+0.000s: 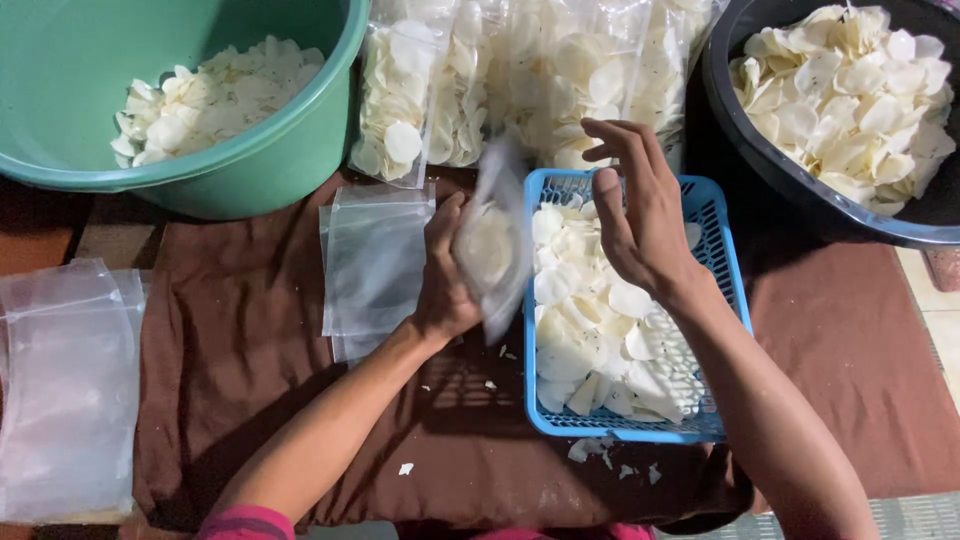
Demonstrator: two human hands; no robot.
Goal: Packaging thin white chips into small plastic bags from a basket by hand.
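My left hand (445,270) grips a clear plastic bag (492,245) partly filled with pale round chips; the bag is blurred and sits beside the blue basket's left edge. My right hand (635,205) hovers over the blue basket (722,270), fingers apart and curled, thumb pointing down toward the chips; I see nothing held in it. The basket holds a heap of white chips (590,330). A small stack of flat clear bags (372,265) lies on the brown cloth just left of my left hand.
A green tub (250,165) with chips stands at the back left, a black basin (760,150) of chips at the back right. Filled bags (520,70) lean along the back. More flat bags (65,380) lie far left. Crumbs dot the brown cloth (230,350).
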